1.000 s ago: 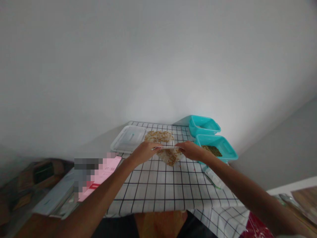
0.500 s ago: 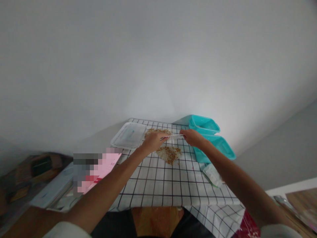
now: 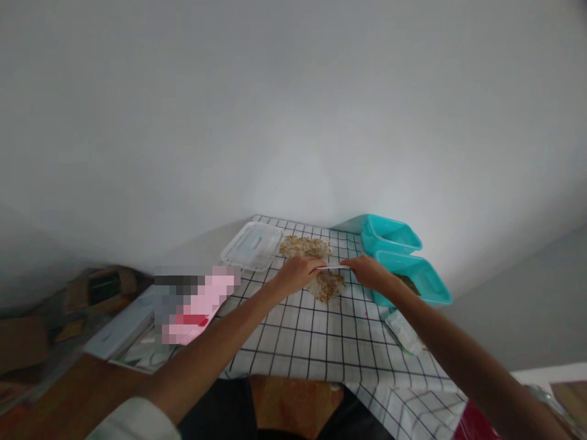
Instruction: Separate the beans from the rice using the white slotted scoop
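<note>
My left hand (image 3: 299, 273) and my right hand (image 3: 367, 272) are closed on opposite ends of a thin white strip (image 3: 334, 267), held level above the table. Just below it lies the nearer patch of small brown and pale grains (image 3: 326, 288). A second, wider patch of similar grains (image 3: 306, 245) spreads behind my hands. The strip's ends are hidden by my fingers, and its exact kind is unclear.
A clear plastic lid or tray (image 3: 254, 245) lies at the back left of the checked cloth (image 3: 316, 342). Two turquoise tubs (image 3: 433, 278) stand at right; the nearer holds dark material (image 3: 409, 283). A white packet (image 3: 404, 332) lies before them. Pink paper (image 3: 208, 305) is at left.
Both hands have come closer to me with the strip, from between the grain patches to over the nearer one. The view has shifted, and dark material now shows in the nearer tub.
</note>
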### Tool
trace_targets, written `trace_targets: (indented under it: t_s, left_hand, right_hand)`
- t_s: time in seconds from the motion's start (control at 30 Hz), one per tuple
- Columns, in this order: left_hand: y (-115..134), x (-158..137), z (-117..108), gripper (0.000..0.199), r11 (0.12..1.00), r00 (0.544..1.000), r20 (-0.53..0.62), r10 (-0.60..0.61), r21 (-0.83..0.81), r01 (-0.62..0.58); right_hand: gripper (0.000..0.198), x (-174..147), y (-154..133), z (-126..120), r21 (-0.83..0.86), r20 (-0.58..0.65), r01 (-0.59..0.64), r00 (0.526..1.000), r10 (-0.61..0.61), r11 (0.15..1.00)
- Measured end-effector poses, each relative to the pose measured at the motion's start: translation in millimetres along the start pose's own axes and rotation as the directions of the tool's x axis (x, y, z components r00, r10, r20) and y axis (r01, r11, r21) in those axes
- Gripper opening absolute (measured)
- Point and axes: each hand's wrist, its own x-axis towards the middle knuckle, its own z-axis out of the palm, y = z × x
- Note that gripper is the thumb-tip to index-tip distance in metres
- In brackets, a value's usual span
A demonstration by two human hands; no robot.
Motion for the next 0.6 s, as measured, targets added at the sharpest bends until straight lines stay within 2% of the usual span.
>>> trace_targets:
  t_s: [0.17,0.3,0.6]
  left_hand:
    - [5.2,-12.7,-11.3,0.027,0.999,0.999,0.031,0.034,0.021,-0.035]
    - [5.9,-17.9,-21.2,0.028,0.999,0.997,0.055,0.054,0.005,-0.054]
    - [-16.0,9.8,-28.0,0.029,0.999,1.000,0.007,0.023,-0.037,-0.022]
  right_hand:
    - [0.050,-20.9,-15.3,-2.6,0.012,-0.001,0.016,1.000,-0.016,1.000]
    - [0.036,-30.2,-22.8,-6.8,0.024,-0.008,0.030,1.000,-0.029,0.999]
    - [0.041,-6.0,-19.4,-14.6,0.088,-0.083,-0.053,0.995,0.061,0.995]
